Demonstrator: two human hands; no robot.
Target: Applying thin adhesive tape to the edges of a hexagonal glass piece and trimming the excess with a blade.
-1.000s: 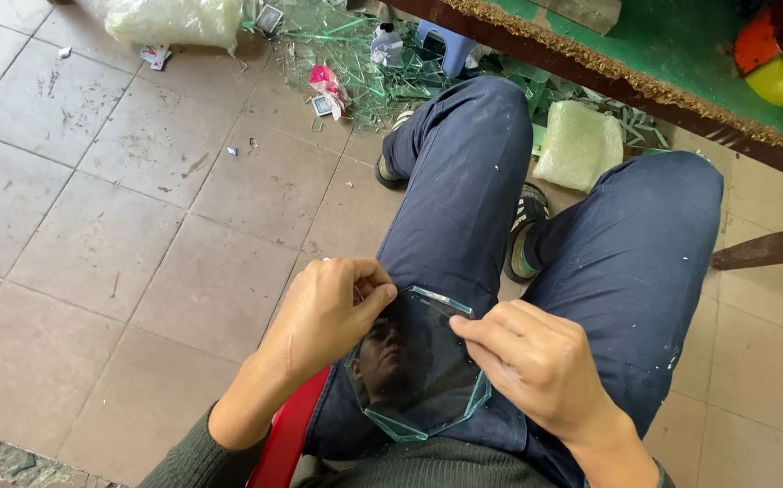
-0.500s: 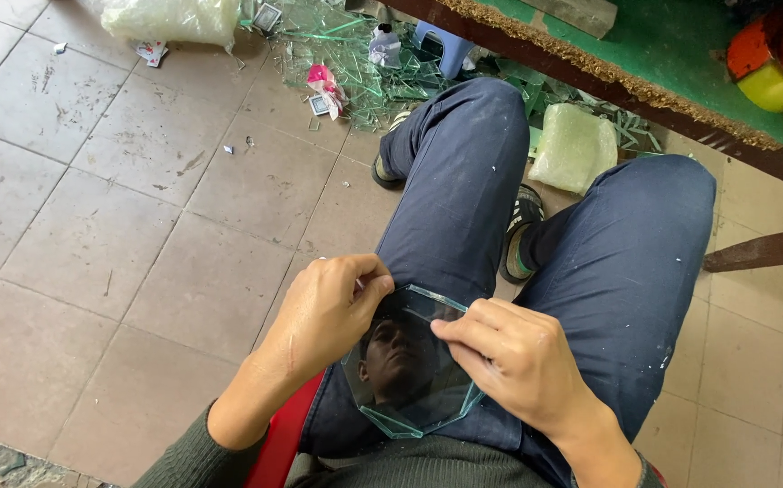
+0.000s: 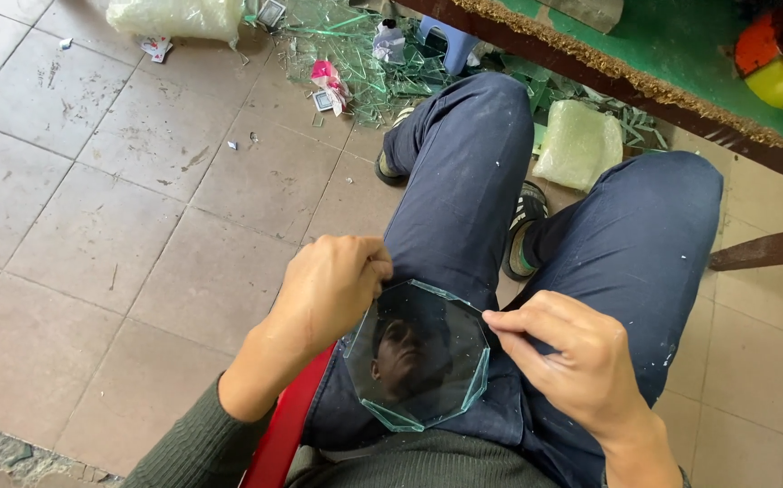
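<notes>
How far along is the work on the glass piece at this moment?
Done: the glass piece already has a many-sided outline with clean edges. In hand: the left hand and right hand pinch its top edges over the lap. Left: cannot tell; glass scraps litter the floor.

Both hands (image 3: 332, 294) (image 3: 572, 357) apparently pinched, fingers curled

A bulging clear plastic bag (image 3: 177, 16) of pale whitish stuff lies on the floor (image 3: 93, 208) at the top edge of the view. Right of it, a small pink-and-white packet (image 3: 329, 86) sits on the tiles at the edge of the green glass scraps (image 3: 355, 54). A second, pale green plastic bag (image 3: 577, 145) lies on the floor below the edge of the green-topped desk (image 3: 680, 54), between the two knees
</notes>
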